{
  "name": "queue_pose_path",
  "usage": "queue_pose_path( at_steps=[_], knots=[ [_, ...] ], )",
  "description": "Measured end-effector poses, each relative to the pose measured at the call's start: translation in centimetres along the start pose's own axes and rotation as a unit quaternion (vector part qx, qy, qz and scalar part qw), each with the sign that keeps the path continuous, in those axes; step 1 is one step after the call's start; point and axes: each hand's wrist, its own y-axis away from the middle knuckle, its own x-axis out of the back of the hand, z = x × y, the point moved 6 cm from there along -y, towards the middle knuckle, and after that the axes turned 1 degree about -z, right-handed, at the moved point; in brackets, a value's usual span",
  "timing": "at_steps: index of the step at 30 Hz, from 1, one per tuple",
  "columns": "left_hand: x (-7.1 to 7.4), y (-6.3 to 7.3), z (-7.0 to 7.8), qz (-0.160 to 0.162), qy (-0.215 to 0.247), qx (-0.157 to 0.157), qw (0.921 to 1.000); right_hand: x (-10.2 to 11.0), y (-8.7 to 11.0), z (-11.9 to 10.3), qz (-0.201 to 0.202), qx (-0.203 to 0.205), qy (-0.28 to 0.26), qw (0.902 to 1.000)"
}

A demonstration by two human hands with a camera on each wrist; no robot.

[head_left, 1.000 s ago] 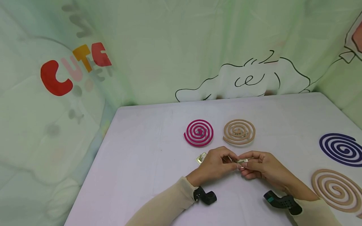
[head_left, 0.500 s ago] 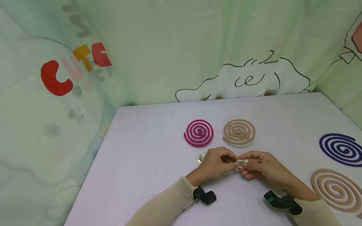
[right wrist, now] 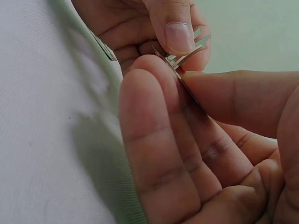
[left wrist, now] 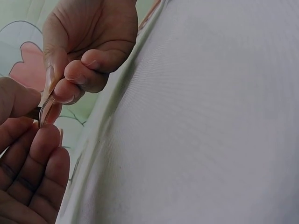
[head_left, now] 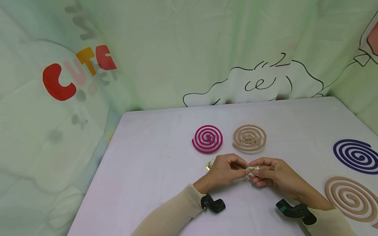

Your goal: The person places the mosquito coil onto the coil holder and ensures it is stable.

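Note:
Both hands meet above the white table around a small, thin, shiny metal coil stand [head_left: 252,169]. The left hand [head_left: 226,169] pinches its left end between thumb and fingers. At the other end, the right hand [head_left: 273,173] grips the same stand by thumb and fingertips. In the right wrist view, slender prongs of the coil stand [right wrist: 198,49] stick out beside the left thumb. The left wrist view shows only a thin edge of it between the hands. A second metal stand [head_left: 209,165], with a raised tongue, lies on the table partly hidden behind the left hand.
Beyond the hands sit a magenta mosquito coil [head_left: 207,139] and a tan coil [head_left: 249,137], each with metal showing beneath. To the right lie a navy coil [head_left: 357,156] and a larger-looking tan coil [head_left: 352,199]. Printed curtains [head_left: 189,49] enclose the table.
Over the last second the metal stand has turned slightly between the fingers, showing more of its flat face. Both hands stay nearly in place; the coils have not moved.

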Motion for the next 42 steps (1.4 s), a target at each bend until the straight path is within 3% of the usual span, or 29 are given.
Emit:
queue_pose_path(
  at_steps=[15, 27, 37, 42],
  knots=[
    [-0.05, -0.03, 0.01, -0.001, 0.002, -0.008, 1.0, -0.05, -0.04, 0.09, -0.012, 0.009, -0.002, 0.9999],
    [-0.17, 0.0, -0.38, -0.003, 0.016, 0.007, 0.9998, -0.11, -0.06, 0.03, -0.02, 0.017, -0.011, 0.9996],
    [-0.09, -0.01, -0.74, -0.013, -0.022, 0.015, 0.9996, 0.73, 0.03, 0.2, 0.041, -0.005, 0.034, 0.9986],
    [-0.1, 0.04, -0.81, -0.018, -0.022, 0.023, 0.9993, 0.79, 0.03, 0.35, 0.044, -0.007, 0.032, 0.9985]
  ],
)
